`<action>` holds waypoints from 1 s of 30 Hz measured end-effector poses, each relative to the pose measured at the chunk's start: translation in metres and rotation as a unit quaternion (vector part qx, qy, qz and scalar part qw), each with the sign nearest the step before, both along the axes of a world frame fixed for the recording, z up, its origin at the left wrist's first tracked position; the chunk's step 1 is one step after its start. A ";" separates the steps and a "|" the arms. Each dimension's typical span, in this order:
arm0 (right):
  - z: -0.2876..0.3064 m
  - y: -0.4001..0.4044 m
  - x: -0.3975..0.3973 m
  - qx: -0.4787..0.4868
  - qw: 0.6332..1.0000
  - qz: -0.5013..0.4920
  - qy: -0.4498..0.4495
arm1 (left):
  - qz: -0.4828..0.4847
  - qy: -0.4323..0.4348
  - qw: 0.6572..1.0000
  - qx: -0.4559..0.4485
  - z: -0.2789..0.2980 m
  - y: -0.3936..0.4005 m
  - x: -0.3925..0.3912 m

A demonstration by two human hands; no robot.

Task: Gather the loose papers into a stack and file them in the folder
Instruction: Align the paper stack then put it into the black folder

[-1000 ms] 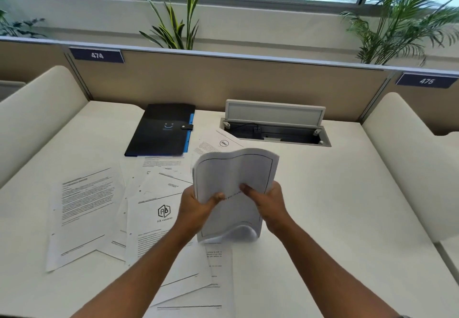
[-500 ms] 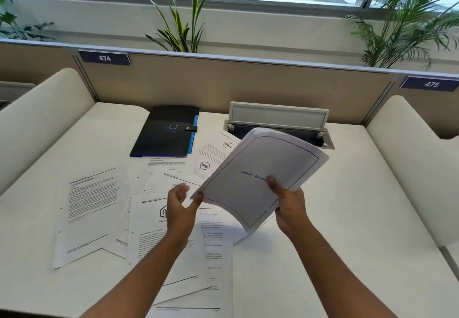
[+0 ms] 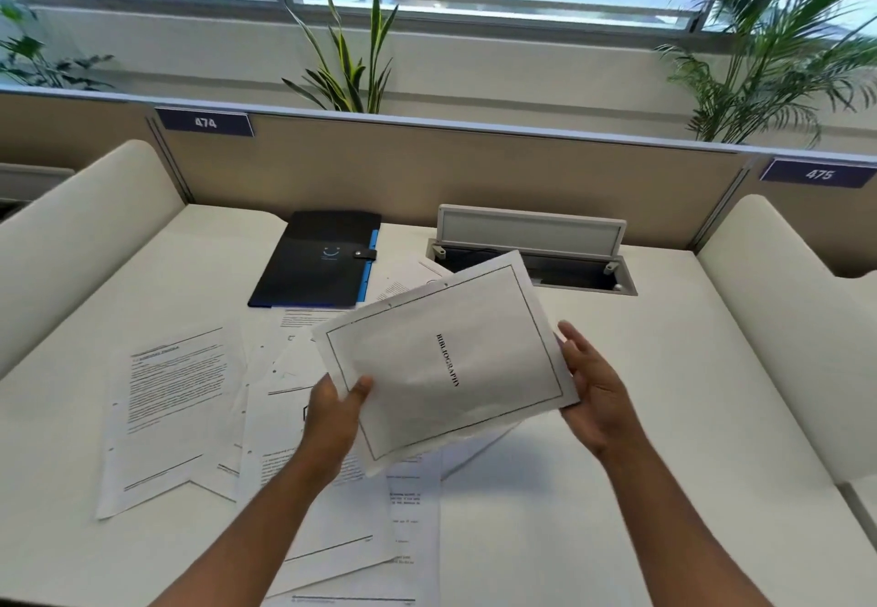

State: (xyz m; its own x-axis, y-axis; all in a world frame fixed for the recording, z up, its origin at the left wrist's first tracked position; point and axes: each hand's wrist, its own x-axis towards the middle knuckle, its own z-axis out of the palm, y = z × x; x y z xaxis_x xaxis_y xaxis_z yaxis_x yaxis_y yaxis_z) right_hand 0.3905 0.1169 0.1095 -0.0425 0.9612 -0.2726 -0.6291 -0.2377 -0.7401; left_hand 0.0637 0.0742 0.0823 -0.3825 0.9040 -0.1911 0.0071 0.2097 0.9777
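Observation:
A thin stack of white papers (image 3: pixel 446 364), its top sheet bordered and headed "BIBLIOGRAPHY", hovers above the desk, turned sideways. My left hand (image 3: pixel 332 412) pinches its near-left corner with thumb on top. My right hand (image 3: pixel 593 393) touches its right edge with fingers spread. Several loose printed sheets (image 3: pixel 175 412) lie spread over the desk to the left and beneath the stack. A black folder (image 3: pixel 318 260) with a blue spine and a snap tab lies shut at the back, left of centre.
A cable hatch (image 3: pixel 531 250) with its lid raised sits in the white desk (image 3: pixel 640 416) behind the stack. Cream side dividers (image 3: pixel 71 236) flank the desk, and a tan back partition (image 3: pixel 474 165) with plants behind it closes off the far side.
The stack went from upright and bowed between both hands to flat and turned sideways. My left hand let go and then re-gripped its near-left corner. My right hand slid to the right edge.

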 end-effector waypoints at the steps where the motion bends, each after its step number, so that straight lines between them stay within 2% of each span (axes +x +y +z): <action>1: 0.003 0.002 0.009 0.016 0.997 0.032 -0.070 | -0.003 0.020 1.000 0.012 0.004 0.000 -0.004; 4: 0.006 0.003 0.008 0.061 0.958 0.124 -0.252 | -0.016 0.075 0.997 0.029 0.014 0.002 -0.001; 6: 0.003 0.001 -0.005 0.070 0.950 0.085 -0.294 | -0.003 0.104 0.994 0.041 0.019 0.001 0.011; 10: -0.003 -0.010 -0.031 0.106 0.947 -0.037 -0.302 | 0.008 0.132 0.982 0.132 0.026 -0.011 0.031; 12: -0.007 -0.018 -0.038 0.120 0.945 -0.055 -0.300 | 0.014 0.137 0.980 0.146 0.022 -0.016 0.031; 15: -0.024 -0.031 -0.046 0.092 0.954 -0.020 -0.284 | 0.038 0.127 0.986 0.100 0.000 -0.022 0.017; 18: -0.043 -0.039 -0.055 0.049 0.946 0.025 -0.320 | 0.042 0.095 0.994 0.044 -0.024 -0.029 0.011; 24: -0.053 -0.043 -0.064 0.050 0.942 -0.052 -0.328 | 0.061 0.059 0.996 0.042 -0.026 -0.018 0.022; 27: -0.060 -0.050 -0.070 0.023 0.936 -0.031 -0.349 | 0.034 0.065 0.997 0.031 -0.031 -0.022 0.023; 30: -0.064 -0.054 -0.071 0.012 0.934 -0.060 -0.351 | 0.024 0.091 0.995 0.041 -0.036 -0.021 0.019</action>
State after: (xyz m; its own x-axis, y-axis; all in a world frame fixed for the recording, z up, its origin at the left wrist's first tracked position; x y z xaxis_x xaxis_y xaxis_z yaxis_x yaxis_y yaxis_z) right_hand 0.3194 0.0631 0.0450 0.2472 0.9538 -0.1706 -0.0079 -0.1741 -0.9847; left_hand 0.0830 0.0531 0.0467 -0.4470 0.8936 -0.0414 0.1769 0.1336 0.9751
